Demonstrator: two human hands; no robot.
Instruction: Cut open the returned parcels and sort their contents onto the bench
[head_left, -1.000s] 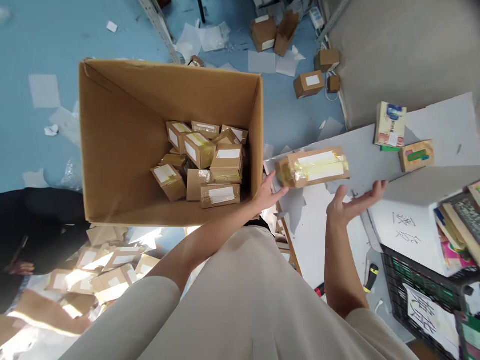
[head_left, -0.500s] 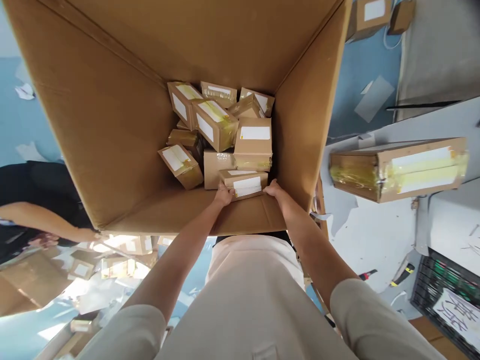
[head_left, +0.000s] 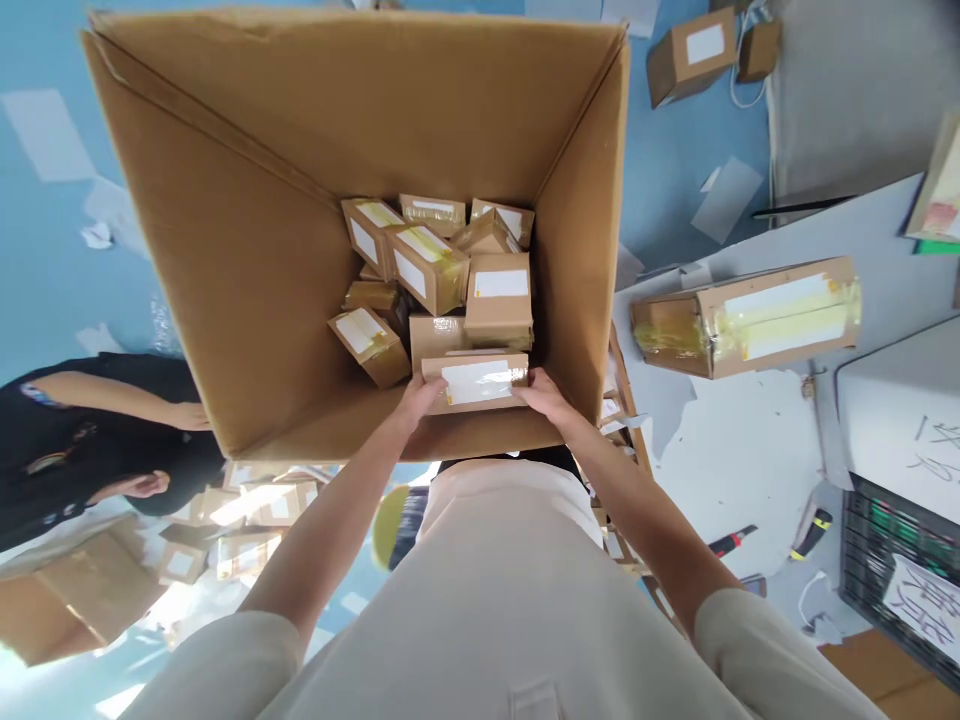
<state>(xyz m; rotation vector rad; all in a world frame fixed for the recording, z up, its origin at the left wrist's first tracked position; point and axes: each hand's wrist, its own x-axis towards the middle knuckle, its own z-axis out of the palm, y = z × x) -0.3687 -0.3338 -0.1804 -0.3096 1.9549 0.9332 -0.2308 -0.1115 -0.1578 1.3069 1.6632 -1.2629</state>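
Note:
Both my hands hold one small cardboard box with a white label, inside a large open carton. My left hand grips its left end; my right hand grips the right end. The fingers are partly hidden by the box. Just beyond it lie several other small taped boxes, among them an upright labelled box and a tilted box. Another tilted box rests near the carton's left wall.
On the white table to the right lie a long taped box, a red-handled cutter, a yellow-black cutter and a black crate. At left, a person in black has a hand at the carton. Boxes are piled behind.
The small box in my hands has come up nearer to me, its labelled face now turned more toward the camera. The view has shifted, showing the carton's far rim. The other person's arms have moved.

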